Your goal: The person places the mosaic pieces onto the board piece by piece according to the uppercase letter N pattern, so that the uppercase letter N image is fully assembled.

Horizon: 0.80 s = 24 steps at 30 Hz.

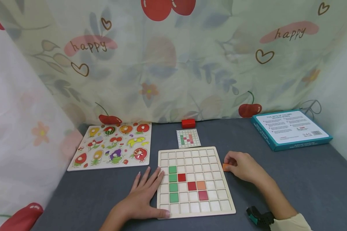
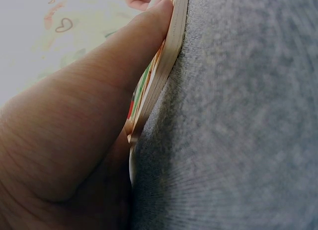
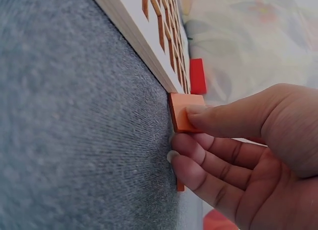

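Note:
A wooden grid board (image 1: pixel 188 208) lies flat on the table. A column of several green tiles (image 1: pixel 173 178) sits in its cells, with three red tiles (image 1: pixel 191 186) on a diagonal and one orange tile (image 1: pixel 200 185). My left hand (image 1: pixel 143 200) rests spread at the board's left side, its thumb on the lower left corner and its fingertips by the left edge. Just off the right edge, my right hand (image 1: pixel 244 166) pinches a square orange tile (image 3: pixel 184 103) between thumb and fingers. Below those fingers, another orange piece (image 3: pixel 180 184) shows partly in the right wrist view.
Behind the board are a small pattern card (image 1: pixel 188 138) and a red block (image 1: pixel 188 123). A fruit puzzle board (image 1: pixel 110 163) lies on the left. At the right back is a teal and white box (image 1: pixel 292 128); a black strap device (image 1: pixel 258 218) lies near my right forearm.

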Tool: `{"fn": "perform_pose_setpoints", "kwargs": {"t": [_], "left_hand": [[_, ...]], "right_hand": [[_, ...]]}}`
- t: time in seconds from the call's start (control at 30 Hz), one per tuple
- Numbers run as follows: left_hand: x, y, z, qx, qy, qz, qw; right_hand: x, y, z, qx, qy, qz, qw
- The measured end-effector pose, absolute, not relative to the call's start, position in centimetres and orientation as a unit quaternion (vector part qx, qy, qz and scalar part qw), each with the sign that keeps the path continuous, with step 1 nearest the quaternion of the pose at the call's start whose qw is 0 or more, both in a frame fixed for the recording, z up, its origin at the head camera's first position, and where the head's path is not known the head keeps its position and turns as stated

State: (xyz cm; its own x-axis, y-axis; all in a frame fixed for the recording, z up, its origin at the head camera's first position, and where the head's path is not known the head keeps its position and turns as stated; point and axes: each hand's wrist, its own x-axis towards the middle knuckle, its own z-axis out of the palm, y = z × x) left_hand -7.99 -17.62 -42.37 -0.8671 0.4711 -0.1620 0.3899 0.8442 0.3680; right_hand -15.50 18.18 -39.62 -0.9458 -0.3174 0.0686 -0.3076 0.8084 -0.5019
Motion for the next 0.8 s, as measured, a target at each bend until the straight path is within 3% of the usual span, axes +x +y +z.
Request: {"fn": "perform_pose_setpoints", "kwargs": {"t": [0.8], "left_hand": [[-8.0, -17.6, -42.5, 0.222, 0.954, 0.156, 0.124]], "right_hand": [[-15.2, 17.4, -38.6, -0.14, 0.935, -0.312, -0.094]]}}
